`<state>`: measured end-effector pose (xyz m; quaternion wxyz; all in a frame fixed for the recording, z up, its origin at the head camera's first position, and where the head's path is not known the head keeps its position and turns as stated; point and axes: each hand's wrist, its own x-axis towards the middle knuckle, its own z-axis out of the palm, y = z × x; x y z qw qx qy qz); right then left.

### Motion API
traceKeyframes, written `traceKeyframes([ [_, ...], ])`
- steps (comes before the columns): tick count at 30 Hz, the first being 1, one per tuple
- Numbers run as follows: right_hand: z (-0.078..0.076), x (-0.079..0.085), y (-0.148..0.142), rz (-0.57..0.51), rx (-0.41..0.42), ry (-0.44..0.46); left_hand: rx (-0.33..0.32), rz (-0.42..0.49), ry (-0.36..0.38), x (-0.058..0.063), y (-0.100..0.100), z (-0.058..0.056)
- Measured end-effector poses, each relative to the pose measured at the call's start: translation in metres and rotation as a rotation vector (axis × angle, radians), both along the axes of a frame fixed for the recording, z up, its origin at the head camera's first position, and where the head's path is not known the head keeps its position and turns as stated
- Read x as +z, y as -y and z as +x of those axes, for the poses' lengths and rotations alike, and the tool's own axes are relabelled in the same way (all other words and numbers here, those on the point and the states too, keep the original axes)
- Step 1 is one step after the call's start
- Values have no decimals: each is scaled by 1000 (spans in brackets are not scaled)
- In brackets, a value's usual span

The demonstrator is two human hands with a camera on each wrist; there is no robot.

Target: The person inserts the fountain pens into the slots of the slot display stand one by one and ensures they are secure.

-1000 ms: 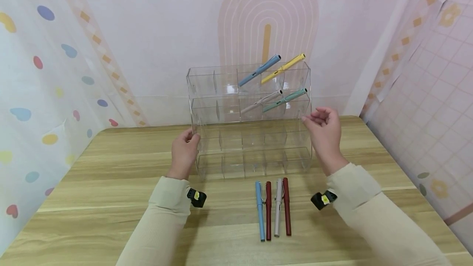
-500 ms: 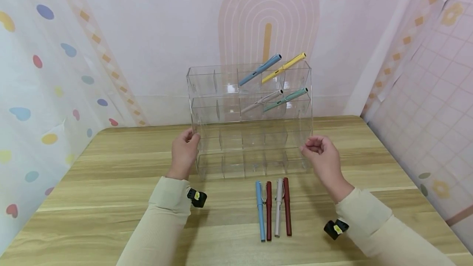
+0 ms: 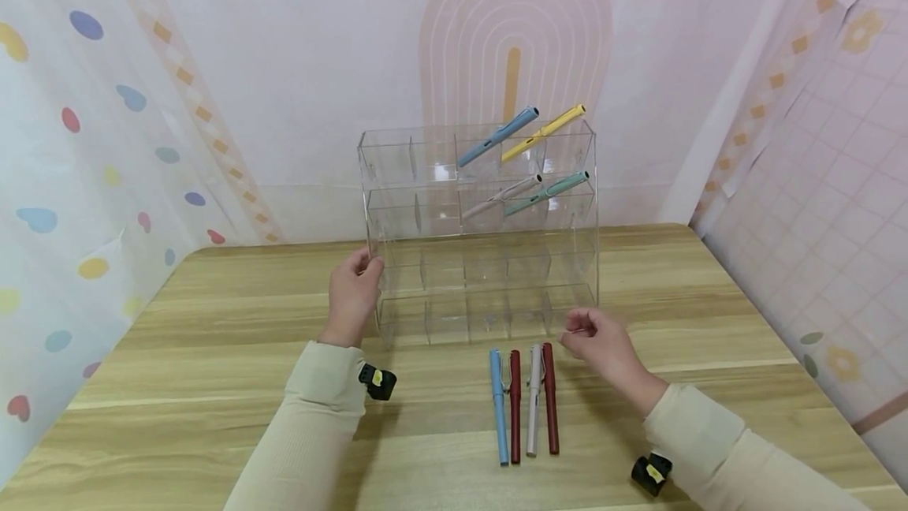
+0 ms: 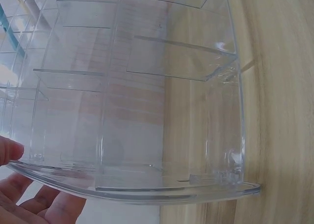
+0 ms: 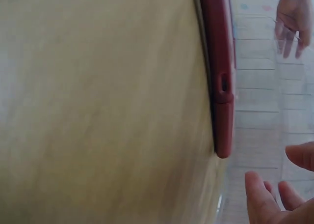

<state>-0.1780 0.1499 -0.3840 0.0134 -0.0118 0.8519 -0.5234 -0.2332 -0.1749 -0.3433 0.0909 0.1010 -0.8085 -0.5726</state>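
Gripping the rack (image 3: 482, 236), rightward of the left hand (image 3: 355, 294), by its edge between thumb and fingers; holding nothing in the right hand (image 3: 603, 347), loosely parted, with the nearest red pen (image 3: 551, 400) just left.

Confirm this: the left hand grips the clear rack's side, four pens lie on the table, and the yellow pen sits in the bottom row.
Wrong row: the head view shows the yellow pen in the top row of the clear rack. The left hand grips its side, and four pens lie on the table.
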Motion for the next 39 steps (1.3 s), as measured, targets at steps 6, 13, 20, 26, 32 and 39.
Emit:
traceKeyframes([
  [6, 1, -8, 5, 16, 57, 77, 1, -7, 3, -1, 1, 0],
  [13, -1, -12, 10, 42, 82, 136, 7, -16, 0, -2, 1, -1],
  [20, -2, -11, 14, 55, 116, 162, 9, -23, -2, -1, 1, -1],
  [26, -4, -13, 16, 89, 135, 144, 10, -19, -8, -1, 0, -1],
  [32, -5, -13, 16, 132, 150, 139, 6, -18, -5, -1, 0, -2],
  [39, -8, -10, 19, 163, 171, 168, 4, -28, -19, -1, 0, -2],
])
